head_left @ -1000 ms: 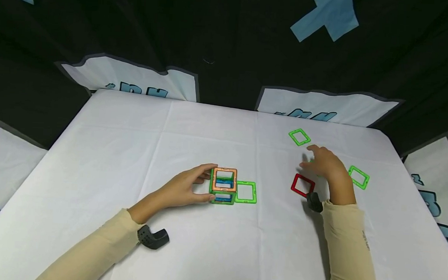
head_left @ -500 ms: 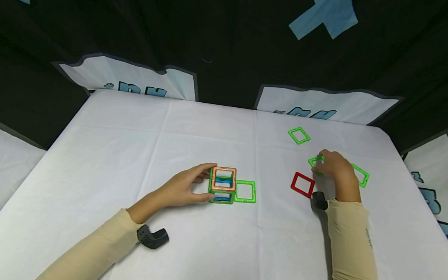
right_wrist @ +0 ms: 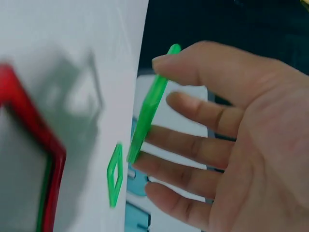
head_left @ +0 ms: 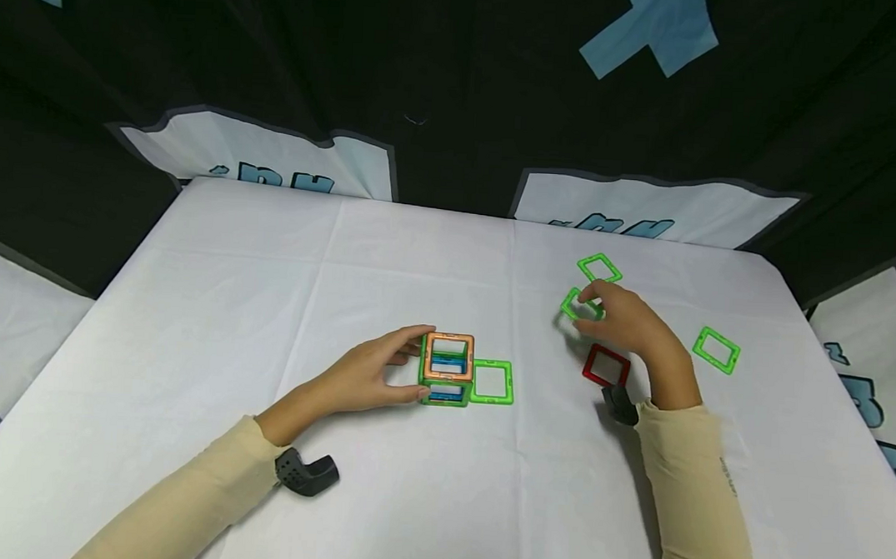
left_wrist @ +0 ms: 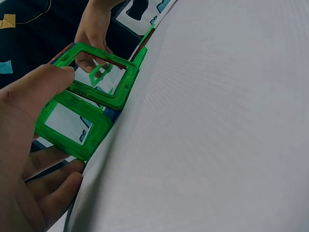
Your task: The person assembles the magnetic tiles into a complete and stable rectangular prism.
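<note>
My left hand [head_left: 369, 374] grips the left side of a small cube of square magnetic tiles, with an orange tile [head_left: 447, 377] on top and green and blue sides. In the left wrist view the thumb presses a green side tile [left_wrist: 91, 94]. A flat green tile [head_left: 509, 384] lies against the cube's right side. Over the right part of the table, my right hand [head_left: 630, 321] pinches a green square tile [right_wrist: 147, 106] by its edges, thumb on one side and fingertips on the other. It hangs above the cloth, casting a shadow.
A red tile [head_left: 597, 379] lies just in front of my right hand. One green tile [head_left: 612, 265] rests behind that hand, another green tile [head_left: 723, 338] to its right. White cloth [head_left: 389, 260] covers the table, and a black curtain [head_left: 456, 88] hangs beyond its far edge.
My right hand reached down to the green tile between the other green ones, took hold of it, lifted it and moved it left. The left hand and cube stay in place.
</note>
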`<move>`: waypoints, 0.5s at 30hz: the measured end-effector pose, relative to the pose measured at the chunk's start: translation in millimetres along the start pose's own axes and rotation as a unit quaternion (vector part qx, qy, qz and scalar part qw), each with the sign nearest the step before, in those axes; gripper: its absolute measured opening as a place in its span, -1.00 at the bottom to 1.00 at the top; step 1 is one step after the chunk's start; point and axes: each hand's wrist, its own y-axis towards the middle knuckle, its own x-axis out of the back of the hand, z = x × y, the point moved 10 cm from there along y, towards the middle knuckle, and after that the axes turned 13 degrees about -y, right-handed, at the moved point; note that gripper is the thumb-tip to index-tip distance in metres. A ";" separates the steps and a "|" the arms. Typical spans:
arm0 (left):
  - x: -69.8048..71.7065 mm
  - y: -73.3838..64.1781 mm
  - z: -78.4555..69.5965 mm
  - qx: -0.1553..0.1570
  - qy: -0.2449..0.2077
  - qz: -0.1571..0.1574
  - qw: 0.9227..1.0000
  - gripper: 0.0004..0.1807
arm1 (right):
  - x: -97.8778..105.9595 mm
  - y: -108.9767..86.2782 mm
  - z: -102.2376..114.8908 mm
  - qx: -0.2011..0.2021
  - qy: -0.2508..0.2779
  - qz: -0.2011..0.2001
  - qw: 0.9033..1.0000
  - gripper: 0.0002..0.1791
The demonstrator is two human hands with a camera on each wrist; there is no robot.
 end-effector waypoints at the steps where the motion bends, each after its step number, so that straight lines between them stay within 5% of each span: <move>1: 0.0 -0.1 -0.1 0.000 0.001 0.000 1.000 -0.17 | 0.2 0.1 6.4 0.013 -0.002 -0.006 1.000 -0.65; 8: 0.4 -0.6 -0.3 -0.002 0.000 -0.001 1.000 -0.17 | -2.2 0.0 46.2 0.100 -0.013 -0.031 0.994 -0.84; 15: 0.3 -0.2 -0.2 0.001 -0.003 0.002 1.000 -0.17 | -4.7 -0.8 67.8 0.112 -0.032 -0.038 0.992 -0.84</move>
